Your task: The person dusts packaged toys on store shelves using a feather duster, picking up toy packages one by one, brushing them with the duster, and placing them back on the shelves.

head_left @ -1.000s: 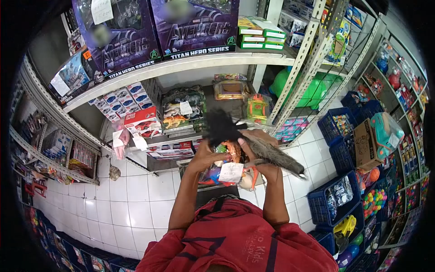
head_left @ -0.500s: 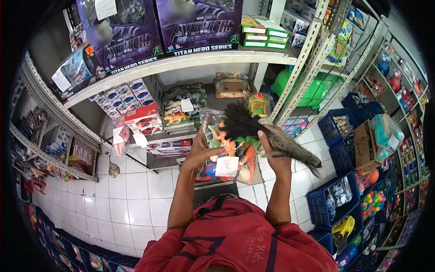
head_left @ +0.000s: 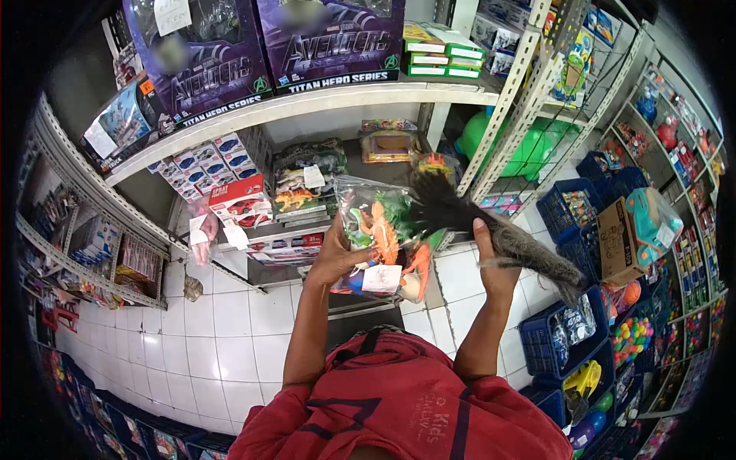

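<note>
While the left hand (head_left: 334, 259) pinches the left edge of a clear plastic bag of toy animals (head_left: 383, 230), I have the right hand (head_left: 497, 264) closed around a duster (head_left: 529, 249). Left thumb lies across the front of the bag; fingers go behind it, mostly hidden. Right thumb presses on top of the duster, remaining fingers out of sight beneath.

Bag hangs in front of the torso, just below the lower shelf. Inside I make out an orange dinosaur figure (head_left: 382, 232), green ones beside it, a red-orange shape to the right. White paper label (head_left: 382, 278) on the lower front.

Duster slants down to the right: black, bushy end by the bag's upper right side, covering part of it in my view; grey-brown end near the blue baskets (head_left: 552, 345). Cannot tell whether the black end touches the plastic.

On the lower shelf behind: labelled pack of dinosaur figures (head_left: 297, 198), red box (head_left: 241, 201) to its left. On the upper shelf (head_left: 330, 98): two purple Avengers boxes (head_left: 331, 46), a green-edged stack of boxes (head_left: 443, 57) to their right. Cardboard box (head_left: 616, 249) among the baskets. White tile floor (head_left: 230, 353) below.
</note>
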Available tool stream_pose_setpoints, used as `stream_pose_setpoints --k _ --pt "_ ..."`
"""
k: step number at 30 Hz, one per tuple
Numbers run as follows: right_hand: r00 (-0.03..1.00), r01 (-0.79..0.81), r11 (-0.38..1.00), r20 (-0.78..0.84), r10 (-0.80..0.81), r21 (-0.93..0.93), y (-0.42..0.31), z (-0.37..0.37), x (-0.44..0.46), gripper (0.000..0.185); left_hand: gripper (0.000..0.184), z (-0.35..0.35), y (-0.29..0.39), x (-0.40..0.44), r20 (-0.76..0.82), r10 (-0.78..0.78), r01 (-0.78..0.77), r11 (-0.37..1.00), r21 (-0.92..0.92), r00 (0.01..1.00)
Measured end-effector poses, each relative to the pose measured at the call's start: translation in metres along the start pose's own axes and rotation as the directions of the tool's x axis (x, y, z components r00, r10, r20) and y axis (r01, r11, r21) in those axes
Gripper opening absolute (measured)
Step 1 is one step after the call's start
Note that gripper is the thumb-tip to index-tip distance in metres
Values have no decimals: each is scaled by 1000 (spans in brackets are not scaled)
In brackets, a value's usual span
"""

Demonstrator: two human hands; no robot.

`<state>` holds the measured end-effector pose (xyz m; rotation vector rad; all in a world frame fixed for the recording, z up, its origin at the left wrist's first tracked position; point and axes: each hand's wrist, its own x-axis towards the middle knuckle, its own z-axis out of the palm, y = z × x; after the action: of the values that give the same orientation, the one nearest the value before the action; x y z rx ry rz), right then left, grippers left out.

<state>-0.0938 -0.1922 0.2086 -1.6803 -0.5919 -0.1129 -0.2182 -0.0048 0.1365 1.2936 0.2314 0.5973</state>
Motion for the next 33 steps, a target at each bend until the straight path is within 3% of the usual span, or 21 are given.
stream_pose_setpoints --k 2,5,6,9,10,13,17,18,21,22,25,26,29,30,33 --pt "997 73 995 23 -75 64 4 -2 -3 22 92 -2 -2 0 -18 -16 15 998 -55 1000" --pt "1000 -5 1000 -19 5 1 -6 -3 -4 22 90 -4 -3 2 -2 8 -9 1000 -23 1000" --pt "990 122 991 -66 -125 -50 6 -2 0 22 89 -5 -4 2 -17 -28 27 999 -39 999" --pt "985 149 988 88 -145 -41 3 -8 1 20 87 -13 -14 4 -62 -85 80 993 -85 994" --pt "981 183 983 63 -183 1 3 -5 -1 18 86 -16 -19 6 -73 -72 65 993 -95 995" --pt "1000 -21 1000 15 20 22 -8 -3 -5 16 81 -21 -25 5 -136 -170 140 968 -206 976" --pt "992 98 995 88 -96 -19 -1 -6 -4 16 76 -26 -25 7 -122 -242 193 929 -315 963" --pt "987 63 998 150 -63 8 -5 -9 -5 16 74 -27 -28 8 -116 -234 178 914 -364 965" --pt "998 64 997 8 -64 -37 -2 1 -4 17 71 -25 -33 10 -127 -261 176 871 -458 957" --pt "988 156 984 10 -156 -84 3 3 1 19 70 -18 -24 7 -154 -297 199 867 -456 942" --pt "966 185 976 201 -161 -112 -1 -2 2 20 66 -15 -23 8 -190 -337 215 855 -473 922" --pt "947 272 951 218 -238 -145 3 -3 2 18 65 -16 -27 10 -194 -342 214 850 -482 920" --pt "996 -39 999 75 41 -32 -8 7 -2 17 53 -24 -38 11 -98 -414 293 774 -562 905" --pt "999 -7 1000 53 8 -18 -4 10 -1 18 49 -25 -41 12 -52 -421 316 751 -579 906" --pt "948 268 958 206 -243 -101 4 8 2 18 39 -26 -44 14 54 -445 376 680 -629 894"
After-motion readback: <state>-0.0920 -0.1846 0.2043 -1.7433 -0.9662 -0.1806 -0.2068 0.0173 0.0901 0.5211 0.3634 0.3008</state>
